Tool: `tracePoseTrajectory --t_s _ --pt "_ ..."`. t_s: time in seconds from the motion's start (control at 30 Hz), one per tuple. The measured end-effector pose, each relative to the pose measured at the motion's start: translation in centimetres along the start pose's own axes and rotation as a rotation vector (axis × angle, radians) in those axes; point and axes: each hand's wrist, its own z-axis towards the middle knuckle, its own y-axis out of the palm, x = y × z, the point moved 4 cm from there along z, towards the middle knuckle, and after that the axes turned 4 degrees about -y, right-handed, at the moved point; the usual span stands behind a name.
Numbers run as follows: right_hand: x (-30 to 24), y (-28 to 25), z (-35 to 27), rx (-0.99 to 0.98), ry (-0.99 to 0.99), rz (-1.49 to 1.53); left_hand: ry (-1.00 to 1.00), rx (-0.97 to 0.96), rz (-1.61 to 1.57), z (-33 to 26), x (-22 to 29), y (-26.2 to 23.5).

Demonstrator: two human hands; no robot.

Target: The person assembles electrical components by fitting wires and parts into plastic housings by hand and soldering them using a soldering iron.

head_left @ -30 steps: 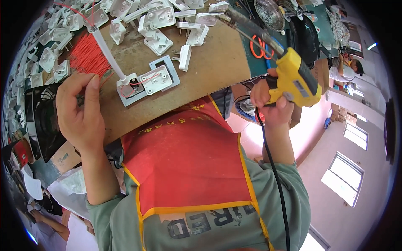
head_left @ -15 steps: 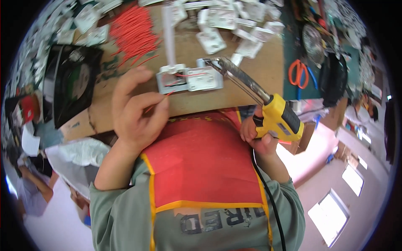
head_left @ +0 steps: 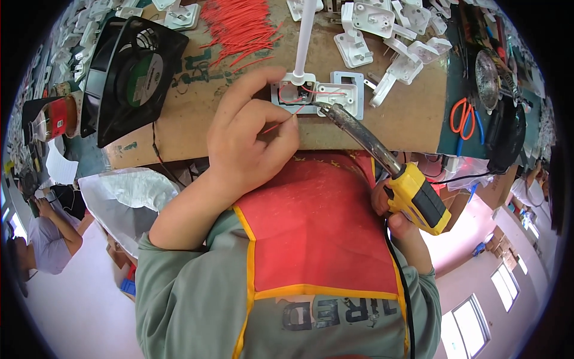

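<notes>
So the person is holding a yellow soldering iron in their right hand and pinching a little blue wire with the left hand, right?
Almost. The head view shows the wire pinched in the left hand is red, not blue, like the pile of red wires further up the board. The rest is right: the right hand holds the yellow soldering iron, its tip at the white plastic part.

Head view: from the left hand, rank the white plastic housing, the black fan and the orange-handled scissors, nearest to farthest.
From the left hand:
1. White plastic housing, right at the fingertips, just beyond the hand on the brown board.
2. Black fan, off to the hand's left on the board's left end.
3. Orange-handled scissors, far right, past the board's right edge.
</notes>
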Motion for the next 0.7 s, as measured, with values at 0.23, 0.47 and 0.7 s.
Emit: tracePoseTrajectory --t_s 0.23,0.47,0.7 --pt "0.2 0.4 0.0 0.019 0.039 -0.119 -0.010 -0.002 0.037 0.2 -0.3 0.4" --pt "0.5 0.3 0.1 0.016 0.017 -0.174 0.072 0.065 0.025 0.3 -0.7 0.5" --pt "0.8 0.3 0.3 0.030 0.029 -0.142 0.080 0.065 0.021 0.3 -0.7 0.5"
